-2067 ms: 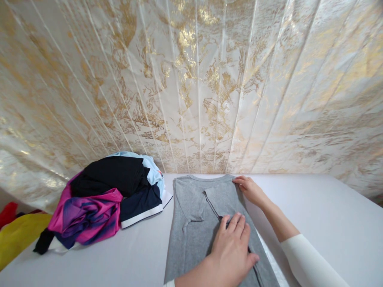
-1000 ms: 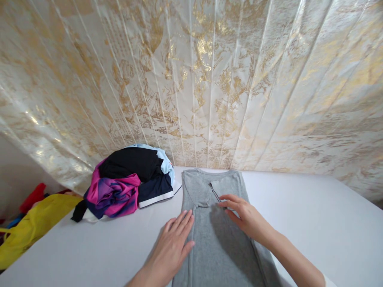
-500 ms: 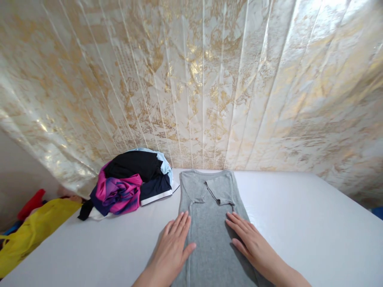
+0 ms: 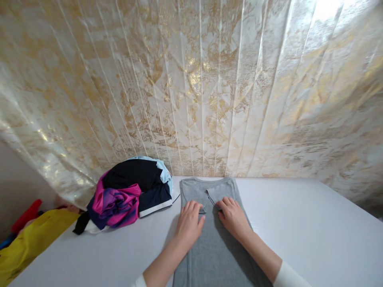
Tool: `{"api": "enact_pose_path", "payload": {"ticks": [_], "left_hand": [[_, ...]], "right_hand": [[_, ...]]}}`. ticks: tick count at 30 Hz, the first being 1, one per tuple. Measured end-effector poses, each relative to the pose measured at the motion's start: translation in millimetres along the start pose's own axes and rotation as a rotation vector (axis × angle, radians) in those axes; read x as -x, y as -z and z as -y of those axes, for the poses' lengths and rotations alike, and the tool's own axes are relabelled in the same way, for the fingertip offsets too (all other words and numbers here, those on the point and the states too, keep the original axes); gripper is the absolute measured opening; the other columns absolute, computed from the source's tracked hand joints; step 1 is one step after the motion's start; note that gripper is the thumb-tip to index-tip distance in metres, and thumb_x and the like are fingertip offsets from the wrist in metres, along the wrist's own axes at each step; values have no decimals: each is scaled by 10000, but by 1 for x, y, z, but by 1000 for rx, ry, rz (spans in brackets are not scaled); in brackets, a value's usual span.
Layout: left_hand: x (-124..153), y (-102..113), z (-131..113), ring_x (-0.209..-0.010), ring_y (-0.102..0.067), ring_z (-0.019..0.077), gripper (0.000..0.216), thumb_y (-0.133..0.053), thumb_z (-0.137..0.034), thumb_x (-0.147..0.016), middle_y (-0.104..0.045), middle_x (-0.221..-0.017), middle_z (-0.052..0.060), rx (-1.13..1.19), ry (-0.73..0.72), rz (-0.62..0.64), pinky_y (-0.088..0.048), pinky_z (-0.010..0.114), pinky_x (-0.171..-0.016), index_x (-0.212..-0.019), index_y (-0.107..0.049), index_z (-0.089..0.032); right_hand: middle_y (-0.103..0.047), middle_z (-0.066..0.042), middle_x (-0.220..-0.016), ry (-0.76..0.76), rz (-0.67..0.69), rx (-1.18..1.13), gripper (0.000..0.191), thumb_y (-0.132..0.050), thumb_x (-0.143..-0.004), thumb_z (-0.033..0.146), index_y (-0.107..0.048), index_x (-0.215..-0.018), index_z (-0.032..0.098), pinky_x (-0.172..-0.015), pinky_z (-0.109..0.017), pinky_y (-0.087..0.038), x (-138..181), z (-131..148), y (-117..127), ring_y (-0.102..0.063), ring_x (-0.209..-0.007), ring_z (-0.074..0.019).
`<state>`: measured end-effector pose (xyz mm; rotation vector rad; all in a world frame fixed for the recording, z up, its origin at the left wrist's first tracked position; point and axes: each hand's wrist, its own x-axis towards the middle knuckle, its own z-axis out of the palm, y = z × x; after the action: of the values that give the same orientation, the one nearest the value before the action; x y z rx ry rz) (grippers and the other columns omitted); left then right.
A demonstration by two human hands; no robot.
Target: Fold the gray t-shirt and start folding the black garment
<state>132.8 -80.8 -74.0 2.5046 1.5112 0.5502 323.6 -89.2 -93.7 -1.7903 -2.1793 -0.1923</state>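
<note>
A grey shirt (image 4: 209, 247) lies face down and flat, its sides and short sleeves folded inward over its back. My left hand (image 4: 189, 223) rests on the folded left sleeve, fingers bent and thumb held apart. Over the right sleeve, my right hand (image 4: 235, 219) touches the cloth near the sleeve's dark opening, with its fingers bent and slightly apart. The fingertips of both hands partly cover the sleeve ends. The shirt's neckline points away from me, toward the wall.
A heap of clothes (image 4: 125, 191), black, pink-purple, navy and light blue, sits left of the shirt on the white table (image 4: 299, 231). Beyond the table's left edge lies a yellow cloth (image 4: 38, 239) beside a red item (image 4: 26, 215). A gold-patterned sheet (image 4: 191, 87) hangs behind.
Both hands have slid away from me up the shirt, from its middle to the folded sleeves, and come closer together. Their fingers went from flat to bent. The view tilted slightly upward.
</note>
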Motion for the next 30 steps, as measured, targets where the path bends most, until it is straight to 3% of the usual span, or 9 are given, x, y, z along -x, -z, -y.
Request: {"api": "enact_pose_path", "payload": {"ticks": [3, 6, 12, 16, 21, 23, 26, 30], "left_hand": [[-50, -8, 1, -1054, -556, 208, 135, -525, -234, -898, -629, -1068, 61, -16, 100, -28, -415, 339, -926, -995, -602, -180], [-91, -24, -3, -1062, -558, 254, 169, -579, -313, -876, -643, -1032, 105, -29, 165, -17, -414, 364, -903, -935, -612, -159], [-129, -42, -11, -919, -645, 210, 186, -449, -265, -946, -690, -940, 85, -15, 273, 1, -430, 296, -777, -1056, -564, -171], [-132, -42, -7, -882, -667, 221, 208, -460, -241, -929, -700, -923, 94, -21, 305, 28, -431, 287, -715, -1111, -528, -167], [-127, -42, -10, -867, -662, 228, 283, -482, -164, -882, -686, -899, 107, -23, 270, 42, -442, 294, -726, -1163, -498, -140], [-124, -40, -13, -943, -635, 233, 304, -483, -123, -856, -659, -982, 127, -18, 237, 23, -443, 303, -778, -1159, -494, -129], [-112, -33, -17, -1125, -526, 227, 347, -467, -56, -810, -567, -1178, 127, 0, 120, -16, -407, 315, -905, -1144, -492, -150], [-85, -27, -19, -1099, -502, 177, 361, -487, -14, -733, -580, -1118, 22, 48, -176, 62, -387, 279, -927, -1018, -550, -226]], "right_hand": [[-606, -73, -930, -1, -31, -19, 268, -505, -792, 61, -610, -995, 200, -773, -338, -400, 1, -2, -13, -535, -883, -238], [-601, -62, -913, 14, -52, -64, 314, -459, -796, 33, -605, -1012, 209, -751, -329, -407, 3, -6, -21, -542, -855, -224], [-588, -65, -937, 35, -163, -363, 311, -350, -907, 97, -552, -1107, 224, -780, -324, -486, 1, -10, -20, -587, -861, -202], [-597, -67, -960, -26, -198, -587, 282, -341, -943, 197, -499, -1175, 225, -795, -330, -509, 0, -13, -20, -608, -889, -196], [-614, -91, -1081, -262, -316, -770, 342, -344, -886, 191, -469, -1204, 202, -903, -389, -482, -1, -30, -22, -597, -1019, -199], [-613, -92, -1132, -319, -341, -836, 365, -354, -846, 179, -464, -1192, 211, -934, -407, -471, -3, -42, -22, -590, -1068, -197], [-612, -93, -1176, -356, -329, -928, 376, -361, -818, 183, -464, -1177, 225, -936, -402, -482, -6, -60, -24, -589, -1112, -192], [-594, -98, -1254, -329, -286, -947, 401, -380, -806, 176, -480, -1190, 235, -974, -417, -472, -9, -75, -35, -564, -1179, -199]]}}
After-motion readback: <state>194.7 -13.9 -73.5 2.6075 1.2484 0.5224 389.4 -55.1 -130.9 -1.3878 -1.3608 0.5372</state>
